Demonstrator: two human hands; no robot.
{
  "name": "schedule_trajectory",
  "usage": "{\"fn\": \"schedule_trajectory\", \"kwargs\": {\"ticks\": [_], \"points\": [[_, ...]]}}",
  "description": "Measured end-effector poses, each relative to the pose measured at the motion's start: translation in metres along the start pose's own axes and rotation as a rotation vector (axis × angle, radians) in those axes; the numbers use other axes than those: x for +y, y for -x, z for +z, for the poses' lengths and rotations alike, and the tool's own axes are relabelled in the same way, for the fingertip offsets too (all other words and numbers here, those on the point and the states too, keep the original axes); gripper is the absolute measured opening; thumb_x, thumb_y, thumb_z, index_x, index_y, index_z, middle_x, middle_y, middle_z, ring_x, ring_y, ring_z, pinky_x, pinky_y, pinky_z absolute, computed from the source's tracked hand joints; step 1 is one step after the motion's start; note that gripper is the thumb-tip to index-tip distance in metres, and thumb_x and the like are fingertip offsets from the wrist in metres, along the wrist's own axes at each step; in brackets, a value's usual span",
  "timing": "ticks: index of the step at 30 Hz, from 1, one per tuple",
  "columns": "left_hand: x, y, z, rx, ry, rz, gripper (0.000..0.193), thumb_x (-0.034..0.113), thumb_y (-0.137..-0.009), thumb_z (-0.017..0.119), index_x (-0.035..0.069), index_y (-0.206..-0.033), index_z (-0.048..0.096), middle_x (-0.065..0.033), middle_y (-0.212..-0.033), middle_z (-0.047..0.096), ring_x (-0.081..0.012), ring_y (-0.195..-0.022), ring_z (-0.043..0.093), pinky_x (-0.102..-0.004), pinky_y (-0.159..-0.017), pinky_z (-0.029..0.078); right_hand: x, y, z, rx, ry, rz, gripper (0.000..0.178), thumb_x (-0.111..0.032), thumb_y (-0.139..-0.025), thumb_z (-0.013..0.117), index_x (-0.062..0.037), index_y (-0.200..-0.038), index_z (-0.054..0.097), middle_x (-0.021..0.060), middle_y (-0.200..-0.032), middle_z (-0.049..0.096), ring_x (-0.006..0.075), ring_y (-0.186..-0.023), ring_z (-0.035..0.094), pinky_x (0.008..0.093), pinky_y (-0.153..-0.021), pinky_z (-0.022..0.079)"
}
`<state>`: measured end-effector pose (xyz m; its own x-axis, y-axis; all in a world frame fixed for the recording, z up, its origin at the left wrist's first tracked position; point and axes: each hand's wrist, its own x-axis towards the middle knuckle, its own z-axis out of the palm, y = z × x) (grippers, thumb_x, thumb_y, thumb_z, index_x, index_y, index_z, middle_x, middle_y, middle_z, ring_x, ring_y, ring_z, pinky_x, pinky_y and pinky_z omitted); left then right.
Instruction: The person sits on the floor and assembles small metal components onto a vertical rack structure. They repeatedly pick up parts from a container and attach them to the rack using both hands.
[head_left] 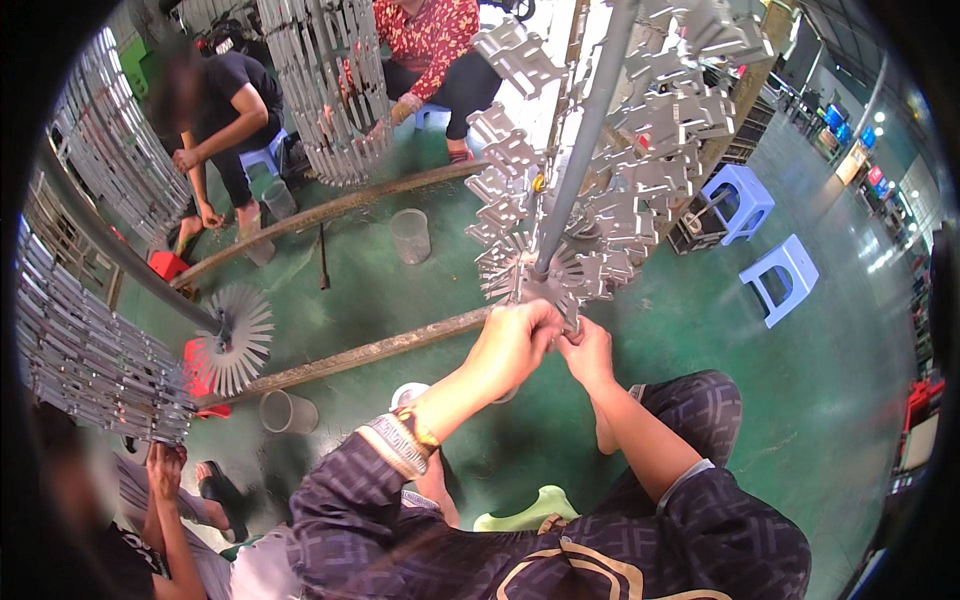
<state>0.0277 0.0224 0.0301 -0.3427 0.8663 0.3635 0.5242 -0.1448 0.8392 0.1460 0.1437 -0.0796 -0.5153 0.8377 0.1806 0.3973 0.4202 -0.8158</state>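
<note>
My left hand (517, 342) is closed just below a slotted metal disc (530, 268), and what its fingers grip is hidden. Close beside it, my right hand (588, 354) pinches a small grey metal bracket (570, 324) at the disc's lower rim. A grey pole (590, 130) rises from the middle of that disc. Many bent, silvery metal brackets (632, 215) hang in tiers around the pole, above and to the right of my hands.
Wooden beams (365, 355) cross the green floor. Clear plastic cups (410, 236) and blue stools (785, 280) stand around. A second slotted disc (232, 345) is at left, near hanging metal strips (90, 350). Co-workers sit at the far side; another person's hands (165, 468) work at lower left.
</note>
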Motion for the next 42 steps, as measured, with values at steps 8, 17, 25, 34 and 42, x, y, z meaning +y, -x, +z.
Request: {"fn": "schedule_trajectory", "kwargs": {"ticks": [8,17,25,34,42], "points": [[0.005,-0.016,0.038,0.276,0.248,-0.21,0.006,0.001,-0.077,0.065,-0.001,-0.082,0.064,-0.0012,-0.068,0.062,-0.0049,-0.059,0.054,-0.02,-0.055,0.045,-0.021,0.015,-0.018,-0.134,0.087,0.03,0.018,-0.015,-0.065,0.067,-0.0043,-0.078,0.059,0.0091,-0.065,0.062,0.0268,-0.062,0.062,0.0371,-0.06,0.047],[-0.01,-0.014,0.051,0.291,0.461,-0.253,0.01,0.004,-0.079,0.065,-0.002,-0.087,0.063,-0.0031,-0.07,0.063,-0.0063,-0.061,0.057,-0.0197,-0.056,0.047,-0.022,0.018,-0.028,-0.169,0.114,-0.009,0.016,-0.014,-0.065,0.067,-0.0044,-0.075,0.059,0.0086,-0.066,0.063,0.0278,-0.067,0.062,0.0378,-0.061,0.047],[-0.012,-0.011,0.05,0.231,0.394,-0.26,0.008,0.006,-0.08,0.064,-0.001,-0.084,0.062,-0.0009,-0.066,0.061,-0.0052,-0.058,0.054,-0.0195,-0.054,0.045,-0.028,0.025,-0.045,-0.082,0.176,-0.139,0.037,-0.024,-0.062,0.074,-0.0075,-0.092,0.061,0.0052,-0.08,0.063,0.0221,-0.067,0.061,0.0351,-0.062,0.047],[-0.011,-0.011,0.043,0.239,0.426,-0.231,0.008,0.006,-0.08,0.064,-0.002,-0.083,0.063,-0.001,-0.065,0.06,-0.0047,-0.056,0.053,-0.0193,-0.053,0.043,-0.053,0.019,-0.055,0.113,0.195,-0.426,0.032,-0.02,-0.063,0.073,-0.0083,-0.091,0.062,0.0035,-0.08,0.061,0.0218,-0.074,0.057,0.0359,-0.07,0.041],[-0.025,0.002,0.019,0.24,0.243,-0.252,0.01,0.008,-0.076,0.068,-0.001,-0.079,0.065,-0.0004,-0.065,0.061,-0.0044,-0.058,0.052,-0.0206,-0.053,0.044,-0.047,0.002,-0.052,0.08,0.174,-0.452,0.011,-0.013,-0.07,0.067,-0.0057,-0.076,0.062,0.0062,-0.075,0.061,0.0261,-0.074,0.056,0.0371,-0.072,0.04]]}}
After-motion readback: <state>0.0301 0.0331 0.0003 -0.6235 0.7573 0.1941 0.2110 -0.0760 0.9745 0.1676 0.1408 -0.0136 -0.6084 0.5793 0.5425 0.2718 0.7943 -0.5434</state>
